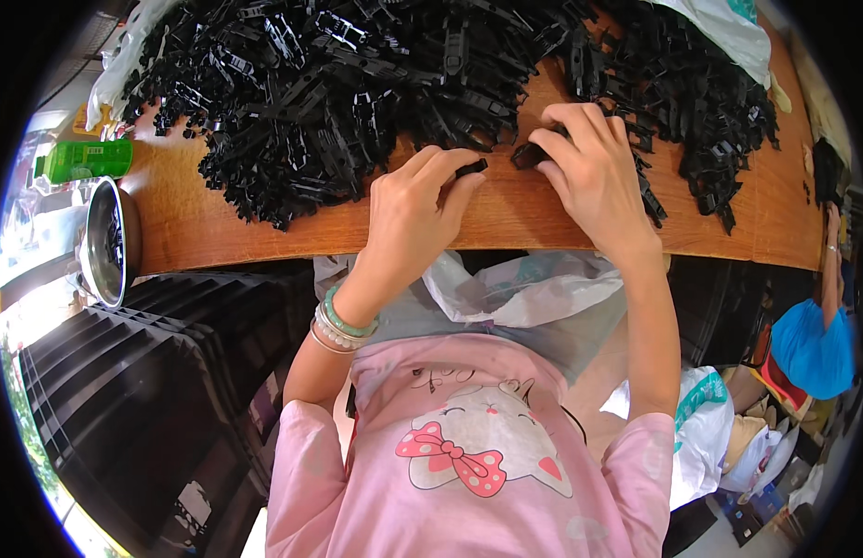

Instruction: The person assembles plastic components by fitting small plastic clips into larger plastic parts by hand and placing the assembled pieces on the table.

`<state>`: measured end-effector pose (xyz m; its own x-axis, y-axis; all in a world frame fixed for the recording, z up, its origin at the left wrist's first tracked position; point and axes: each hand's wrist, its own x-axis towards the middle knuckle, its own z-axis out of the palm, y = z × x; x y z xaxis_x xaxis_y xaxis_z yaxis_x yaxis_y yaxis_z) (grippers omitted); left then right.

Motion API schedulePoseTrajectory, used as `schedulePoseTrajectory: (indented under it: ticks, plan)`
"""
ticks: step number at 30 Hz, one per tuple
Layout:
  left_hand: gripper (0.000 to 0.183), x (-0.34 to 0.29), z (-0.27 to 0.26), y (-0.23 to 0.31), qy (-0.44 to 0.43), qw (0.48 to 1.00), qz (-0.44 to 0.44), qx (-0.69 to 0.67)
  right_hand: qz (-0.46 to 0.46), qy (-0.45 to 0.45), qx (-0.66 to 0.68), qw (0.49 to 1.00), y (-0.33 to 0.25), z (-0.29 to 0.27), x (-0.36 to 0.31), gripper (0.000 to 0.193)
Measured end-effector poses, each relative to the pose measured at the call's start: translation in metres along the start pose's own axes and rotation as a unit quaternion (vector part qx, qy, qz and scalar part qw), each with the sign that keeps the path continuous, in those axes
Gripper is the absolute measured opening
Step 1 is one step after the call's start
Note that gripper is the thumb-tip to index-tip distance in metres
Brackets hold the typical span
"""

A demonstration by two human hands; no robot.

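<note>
Over the front part of a brown wooden table (185,228), my left hand (417,200) pinches a small black plastic part (470,168) between thumb and fingers. Just to its right, my right hand (588,172) grips another dark plastic part (529,155), its fingers curled around one end. The two parts are apart, a short gap between them. Behind both hands spreads a large heap of black plastic parts (310,102), and a smaller heap (701,121) lies on the right. My fingers partly cover both held parts, so their full shape is hidden.
A metal bowl (94,244) with black pieces sits by the table's left edge, near a green bottle (87,160). Black crates (124,400) stand at lower left. A clear plastic bag (524,288) hangs below the front edge. Another person in a blue top (813,349) is at right.
</note>
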<state>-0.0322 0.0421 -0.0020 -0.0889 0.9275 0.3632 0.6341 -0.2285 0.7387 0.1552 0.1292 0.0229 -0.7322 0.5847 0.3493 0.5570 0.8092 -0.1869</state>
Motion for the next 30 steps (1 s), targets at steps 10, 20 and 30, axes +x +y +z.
schedulePoseTrajectory:
  ticks: [10, 20, 30]
  plan:
    - [0.023, -0.021, -0.009, 0.001, -0.094, 0.993, -0.019, -0.069, 0.061, 0.033, 0.283, 0.957, -0.028, -0.022, -0.023, 0.03]
    - [0.023, -0.023, -0.01, 0.0, -0.104, 0.991, -0.012, -0.085, 0.045, -0.076, 0.303, 0.949, -0.03, -0.019, -0.027, 0.028]
    - [0.025, -0.022, -0.009, -0.004, -0.127, 0.986, -0.015, -0.109, -0.015, -0.181, 0.14, 0.973, -0.043, -0.035, -0.007, 0.023]
